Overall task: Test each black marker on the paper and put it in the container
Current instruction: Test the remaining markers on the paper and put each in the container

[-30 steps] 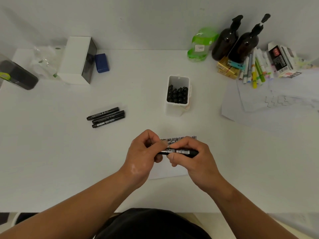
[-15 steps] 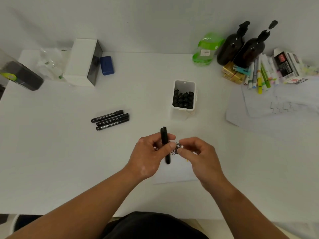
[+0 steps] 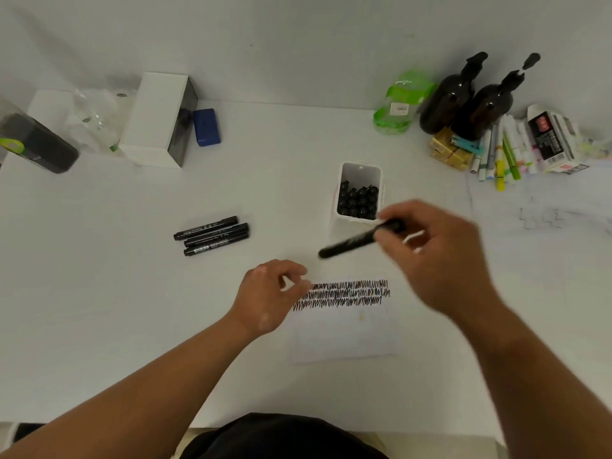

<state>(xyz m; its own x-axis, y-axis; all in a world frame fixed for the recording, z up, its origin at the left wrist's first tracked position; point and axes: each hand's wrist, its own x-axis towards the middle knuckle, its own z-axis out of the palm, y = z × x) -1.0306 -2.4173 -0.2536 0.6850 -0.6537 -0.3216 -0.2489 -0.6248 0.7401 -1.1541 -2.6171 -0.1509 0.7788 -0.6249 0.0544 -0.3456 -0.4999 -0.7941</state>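
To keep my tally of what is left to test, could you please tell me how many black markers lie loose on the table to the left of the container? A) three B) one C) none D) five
A: three black markers lie side by side on the table, left of the container, while a fourth marker is off the table in the grip of the right hand.

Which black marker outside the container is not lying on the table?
The marker gripped by the right hand, in the air beside the white container; the other three markers lie side by side on the table, further left.
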